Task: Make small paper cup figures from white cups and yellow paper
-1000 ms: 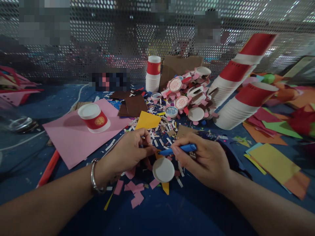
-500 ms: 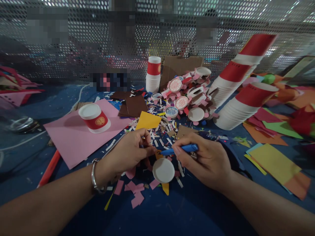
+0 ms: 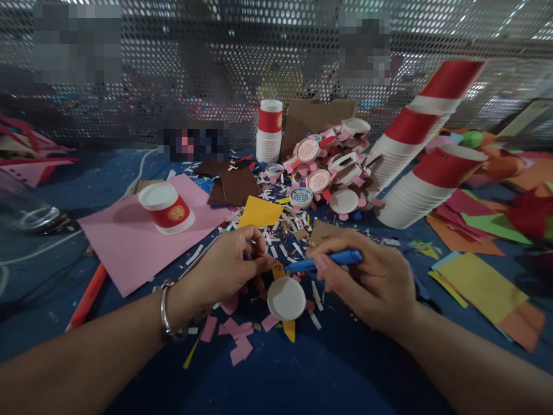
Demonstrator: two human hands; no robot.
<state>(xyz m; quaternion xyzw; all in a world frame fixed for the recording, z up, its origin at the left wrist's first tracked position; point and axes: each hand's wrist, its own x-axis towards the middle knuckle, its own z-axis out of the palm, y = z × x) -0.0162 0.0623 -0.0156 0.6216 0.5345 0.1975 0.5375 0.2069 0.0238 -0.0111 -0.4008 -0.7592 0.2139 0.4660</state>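
Observation:
My right hand (image 3: 367,276) grips a blue marker (image 3: 341,259), its tip pointing left. Just left of that tip is a yellow paper tab (image 3: 279,270) with small dark marks drawn on it. The tab sticks out from a round white cup-bottom craft (image 3: 286,298), which also has pink side tabs and a yellow strip at the near end. My left hand (image 3: 231,259), with a silver bangle at the wrist, is closed in a pinch at the edge of the yellow tab. Its lower fingers are partly hidden.
A red-and-white cup (image 3: 170,210) stands on pink paper (image 3: 118,248) at left. Behind lies a pile of similar cup-bottom crafts (image 3: 318,180). Tall cup stacks (image 3: 425,190) lean at right, near coloured paper sheets (image 3: 484,288). Paper scraps (image 3: 242,349) litter the blue table.
My right hand has drawn back slightly to the right with the marker, so its tip is off the yellow tab and the drawn marks show. My left hand has barely moved.

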